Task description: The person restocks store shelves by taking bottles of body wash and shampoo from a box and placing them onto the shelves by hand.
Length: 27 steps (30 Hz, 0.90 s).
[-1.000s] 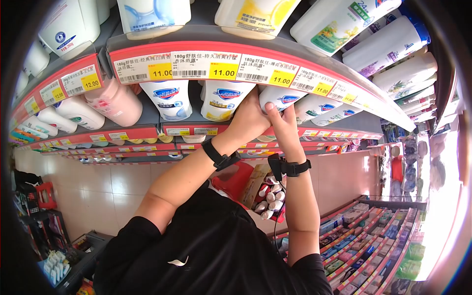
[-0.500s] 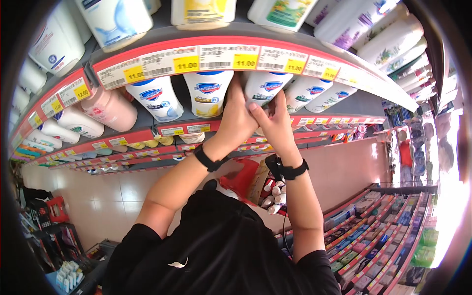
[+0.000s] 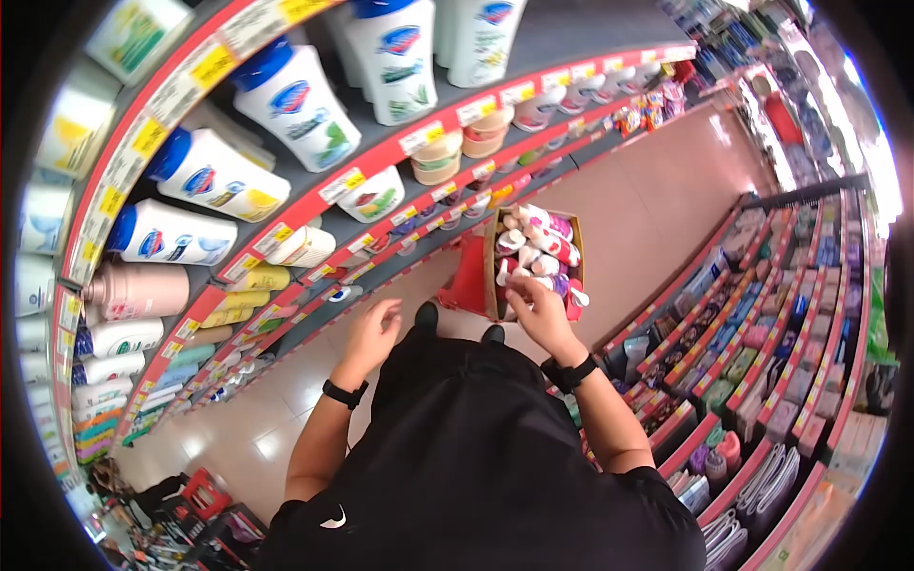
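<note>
My left hand [image 3: 371, 335] hangs in the air between my body and the lower shelves, its fingers loosely bent and apart, with nothing in it. Over the near edge of a cardboard box [image 3: 491, 278] is my right hand [image 3: 541, 314], fingers loosely curled and nothing visible in them. I cannot tell whether its fingertips touch the white, red and purple bottles [image 3: 547, 240] that fill the box. A red plastic object [image 3: 465, 276] is against the box's left side. On the shelf above, a white bottle with a blue cap [image 3: 297, 107] stands beside similar ones.
Curved shelves with red price strips [image 3: 422, 139] run along the left, holding bottles and tubs [image 3: 438, 159]. A low rack [image 3: 743, 328] of small packaged goods occupies the right. Tiled floor [image 3: 657, 181] stretches between them. A red item [image 3: 205, 493] is at lower left.
Both hands have left the white bottle on the shelf and come down, the right one to the box. My view has turned right and downward, showing more of the box and floor.
</note>
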Each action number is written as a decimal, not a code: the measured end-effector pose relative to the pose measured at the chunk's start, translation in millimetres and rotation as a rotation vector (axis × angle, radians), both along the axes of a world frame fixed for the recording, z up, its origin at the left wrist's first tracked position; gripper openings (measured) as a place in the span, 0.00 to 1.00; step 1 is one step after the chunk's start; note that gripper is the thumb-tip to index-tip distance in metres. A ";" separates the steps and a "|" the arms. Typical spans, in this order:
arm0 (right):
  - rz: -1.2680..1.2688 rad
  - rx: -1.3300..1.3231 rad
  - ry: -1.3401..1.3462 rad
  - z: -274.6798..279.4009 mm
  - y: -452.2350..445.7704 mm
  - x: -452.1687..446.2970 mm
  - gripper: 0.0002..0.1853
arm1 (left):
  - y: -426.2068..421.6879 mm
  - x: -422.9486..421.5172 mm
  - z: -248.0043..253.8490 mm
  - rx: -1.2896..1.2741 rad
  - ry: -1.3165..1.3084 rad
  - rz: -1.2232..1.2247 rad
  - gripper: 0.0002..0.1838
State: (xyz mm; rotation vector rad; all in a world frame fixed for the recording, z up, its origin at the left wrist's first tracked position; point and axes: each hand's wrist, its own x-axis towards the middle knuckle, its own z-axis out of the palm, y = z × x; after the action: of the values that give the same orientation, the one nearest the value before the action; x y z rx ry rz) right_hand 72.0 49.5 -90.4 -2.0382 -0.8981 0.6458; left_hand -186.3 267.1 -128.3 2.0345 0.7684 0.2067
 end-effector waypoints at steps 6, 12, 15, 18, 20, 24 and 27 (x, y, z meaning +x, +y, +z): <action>-0.027 -0.133 0.126 -38.0 -92.5 -17.9 0.17 | -40.2 -87.6 -144.5 -0.079 0.353 0.098 0.16; 0.013 -0.100 0.171 -60.1 -152.7 -7.2 0.17 | -97.7 -148.5 -176.9 -0.770 0.681 0.365 0.17; 0.016 -0.160 0.223 -70.4 -177.9 3.3 0.19 | -127.9 -151.8 -160.1 -0.795 0.687 0.419 0.18; 0.058 -0.246 0.220 -72.4 -194.0 13.6 0.20 | -150.0 -159.9 -162.6 -0.739 0.647 0.366 0.20; 0.110 -0.280 0.096 -77.2 -201.5 16.7 0.21 | -160.1 -166.7 -171.2 -0.734 0.607 0.356 0.21; 0.172 -0.282 0.036 -92.0 -206.0 13.7 0.22 | -167.2 -148.7 -147.8 -0.692 0.610 0.275 0.22; 0.230 -0.279 -0.020 -97.3 -200.2 6.0 0.23 | -166.2 -138.9 -139.3 -0.736 0.673 0.334 0.25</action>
State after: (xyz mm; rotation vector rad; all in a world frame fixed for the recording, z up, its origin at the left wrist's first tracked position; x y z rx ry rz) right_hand 78.0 -150.6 -187.7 -2.2065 -1.1168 0.9207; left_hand -325.2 100.9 -267.6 1.2429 1.3568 -0.5370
